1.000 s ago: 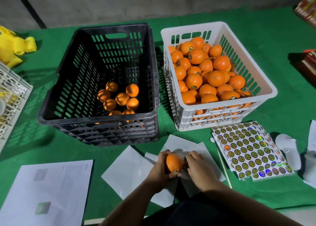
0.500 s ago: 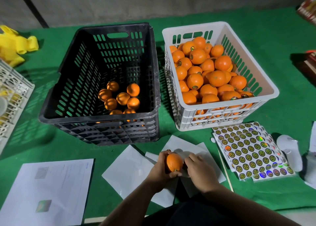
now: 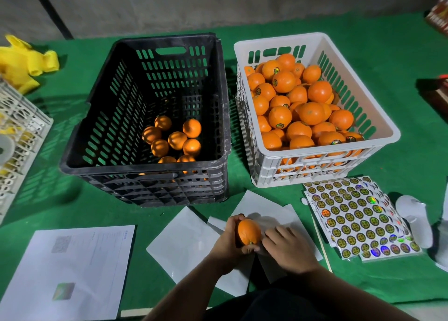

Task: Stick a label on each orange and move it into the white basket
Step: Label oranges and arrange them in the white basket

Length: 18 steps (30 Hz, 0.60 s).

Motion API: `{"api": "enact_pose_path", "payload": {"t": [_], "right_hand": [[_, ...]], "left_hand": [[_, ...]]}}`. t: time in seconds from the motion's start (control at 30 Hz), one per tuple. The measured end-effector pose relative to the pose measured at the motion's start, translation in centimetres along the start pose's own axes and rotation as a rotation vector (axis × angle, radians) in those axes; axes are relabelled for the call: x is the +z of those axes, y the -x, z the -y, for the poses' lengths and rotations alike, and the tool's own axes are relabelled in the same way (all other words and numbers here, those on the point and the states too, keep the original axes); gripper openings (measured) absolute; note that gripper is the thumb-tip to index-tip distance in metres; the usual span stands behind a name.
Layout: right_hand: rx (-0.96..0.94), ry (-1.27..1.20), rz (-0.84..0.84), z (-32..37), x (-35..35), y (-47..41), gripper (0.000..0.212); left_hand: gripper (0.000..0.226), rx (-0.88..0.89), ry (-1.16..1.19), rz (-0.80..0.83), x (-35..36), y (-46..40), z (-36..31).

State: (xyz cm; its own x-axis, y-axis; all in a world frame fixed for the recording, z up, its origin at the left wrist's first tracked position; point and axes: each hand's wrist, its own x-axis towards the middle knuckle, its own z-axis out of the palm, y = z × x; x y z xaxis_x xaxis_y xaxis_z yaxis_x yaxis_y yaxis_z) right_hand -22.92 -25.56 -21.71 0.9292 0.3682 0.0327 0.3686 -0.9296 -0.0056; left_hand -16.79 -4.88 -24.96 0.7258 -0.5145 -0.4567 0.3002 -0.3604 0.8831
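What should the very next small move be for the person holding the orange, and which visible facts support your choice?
Probably press the label firmly onto the orange. The left hand grips it above the white backing papers, and the right hand has its fingertips against the fruit's side. No label shows on the visible face, so it likely isn't ready for the white basket.

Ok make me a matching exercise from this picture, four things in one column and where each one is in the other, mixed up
Things:
1. orange being labelled
2. sticker sheets
3. unlabelled oranges
4. printed paper

Places:
A. in the black crate
B. near left on the green cloth
C. in the left hand
D. in front of the white basket

Pairs: 1-C, 2-D, 3-A, 4-B
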Motion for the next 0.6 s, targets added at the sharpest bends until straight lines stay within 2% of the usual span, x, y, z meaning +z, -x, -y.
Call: {"api": "enact_pose_path", "payload": {"t": [0.17, 0.23, 0.33, 0.4, 0.5, 0.6], "right_hand": [[0.144, -0.238, 0.039, -0.5, 0.1, 0.8, 0.026], [0.208, -0.317, 0.091, -0.2, -0.1, 0.6, 0.027], [0.208, -0.28, 0.213, 0.1, 0.2, 0.1, 0.027], [0.17, -0.239, 0.236, 0.2, -0.1, -0.1, 0.025], [0.197, -0.289, 0.139, 0.1, -0.7, 0.0, 0.011], [0.439, -0.577, 0.113, 0.2, -1.8, -0.1, 0.008]], "left_hand": [[0.104, -0.017, 0.017, 0.006, 0.0, 0.1, 0.1], [0.103, -0.022, 0.01, 0.005, 0.0, 0.1, 0.0], [0.102, -0.024, 0.012, 0.018, 0.0, 0.2, 0.0], [0.103, -0.031, 0.007, 0.02, -0.1, 0.2, -0.1], [0.104, -0.032, -0.008, 0.017, -0.1, 0.2, -0.2], [0.105, -0.044, -0.016, 0.017, -0.1, 0.2, -0.3]]}}
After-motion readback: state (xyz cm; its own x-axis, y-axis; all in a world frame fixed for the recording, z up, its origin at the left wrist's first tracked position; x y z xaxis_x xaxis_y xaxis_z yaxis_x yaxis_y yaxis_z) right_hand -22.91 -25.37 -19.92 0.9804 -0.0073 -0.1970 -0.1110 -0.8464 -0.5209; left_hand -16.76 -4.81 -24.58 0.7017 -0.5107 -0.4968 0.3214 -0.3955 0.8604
